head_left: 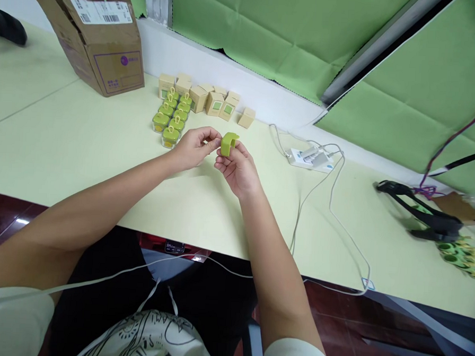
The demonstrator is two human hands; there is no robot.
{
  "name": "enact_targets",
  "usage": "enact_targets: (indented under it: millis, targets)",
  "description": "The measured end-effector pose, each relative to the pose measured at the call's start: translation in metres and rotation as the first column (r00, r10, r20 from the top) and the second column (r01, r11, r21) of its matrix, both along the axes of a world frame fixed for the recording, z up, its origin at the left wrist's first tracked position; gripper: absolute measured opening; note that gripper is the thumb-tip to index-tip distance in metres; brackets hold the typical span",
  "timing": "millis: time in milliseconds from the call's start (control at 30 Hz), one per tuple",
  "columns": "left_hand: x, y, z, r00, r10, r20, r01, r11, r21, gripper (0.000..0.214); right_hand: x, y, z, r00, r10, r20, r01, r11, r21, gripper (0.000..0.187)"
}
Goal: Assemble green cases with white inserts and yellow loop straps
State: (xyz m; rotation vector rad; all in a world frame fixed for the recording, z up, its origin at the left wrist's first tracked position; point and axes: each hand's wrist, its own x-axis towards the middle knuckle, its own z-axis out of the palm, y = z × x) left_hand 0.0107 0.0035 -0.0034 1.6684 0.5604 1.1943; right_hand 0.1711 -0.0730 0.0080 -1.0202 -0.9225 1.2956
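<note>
Hidden: green piece (228,143) bottom
Right hand (238,170): pinches it
Left hand (193,146): fingertips pinched, contact unclear
Behind: small boxes (210,99)

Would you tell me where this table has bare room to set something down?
Bare table lies left of the left hand, between the cardboard box and the near edge. A smaller patch lies between the right hand and the white cables. It is crowded behind the hands, around the green tubs and small cartons, and at the far right by the black tool.
</note>
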Motion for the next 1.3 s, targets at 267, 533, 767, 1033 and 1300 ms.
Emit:
enact_targets:
  millis: [267, 533, 767, 1033, 1300]
  targets:
    - [-0.017, 0.032, 0.009, 0.962, 0.256, 0.096, -0.256, 0.967, -0.016, 0.029, -0.014, 0.007, -0.043, 0.604, -0.231, 0.763, -0.034, 0.949, 0.314, 0.048]
    - [-0.017, 0.028, 0.008, 0.975, 0.190, 0.114, -0.184, 0.981, -0.062, 0.021, -0.026, 0.008, -0.051, 0.433, -0.181, 0.883, -0.104, 0.963, 0.249, 0.023]
    - [-0.017, 0.024, 0.008, 0.978, 0.170, 0.119, -0.147, 0.972, -0.185, 0.028, -0.007, 0.011, -0.034, 0.883, -0.270, 0.384, 0.174, 0.948, 0.267, 0.045]
    - [-0.014, 0.026, 0.002, 0.990, 0.130, 0.063, -0.113, 0.968, -0.224, 0.034, -0.005, 0.006, -0.016, 0.967, -0.187, 0.174, 0.158, 0.973, 0.167, 0.055]
    - [-0.014, 0.028, 0.004, 0.987, 0.123, 0.101, -0.096, 0.965, -0.244, 0.033, -0.006, 0.005, -0.015, 0.978, -0.169, 0.124, 0.148, 0.976, 0.162, 0.060]
